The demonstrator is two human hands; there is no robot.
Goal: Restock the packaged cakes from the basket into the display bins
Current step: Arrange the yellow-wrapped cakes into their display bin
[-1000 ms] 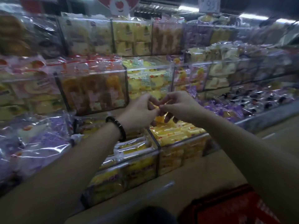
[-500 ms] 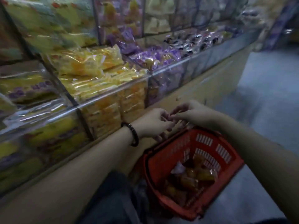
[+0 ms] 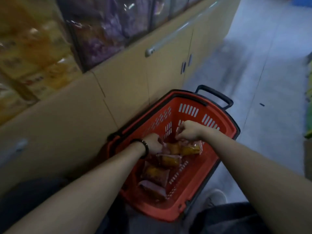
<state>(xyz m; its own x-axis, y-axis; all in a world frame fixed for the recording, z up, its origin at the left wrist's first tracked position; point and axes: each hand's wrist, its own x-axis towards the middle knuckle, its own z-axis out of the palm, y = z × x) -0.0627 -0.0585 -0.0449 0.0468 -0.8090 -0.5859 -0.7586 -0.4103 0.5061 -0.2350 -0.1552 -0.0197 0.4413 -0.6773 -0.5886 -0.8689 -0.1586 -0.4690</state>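
**Both hands down in the basket**

The right hand's (image 3: 190, 130) fingers (image 3: 179, 136) are curled tight and pinch the wrapper edge of a cake (image 3: 174, 147), which sits high on the pile at the far end of the basket (image 3: 194, 196). The left hand (image 3: 153, 144) reaches in just beside it, knuckles up. Its fingers are hidden under the back of the hand among the wrappers, so I cannot tell whether they grip anything. A dark bracelet (image 3: 145, 147) rings the left wrist. More cakes (image 3: 156, 173), orange in clear and pink wrappers, lie loose on the bottom, nearer the person. The basket is red with slotted walls and a black handle (image 3: 214, 97) folded out at its far end. It stands on the floor (image 3: 263, 68), close against the beige cabinet (image 3: 126, 78) under the display. Above the cabinet, at the top left, the bins (image 3: 108, 27) show blurred yellow and purple packs behind clear fronts. A light shoe (image 3: 217, 196) shows beside the basket's near right corner.
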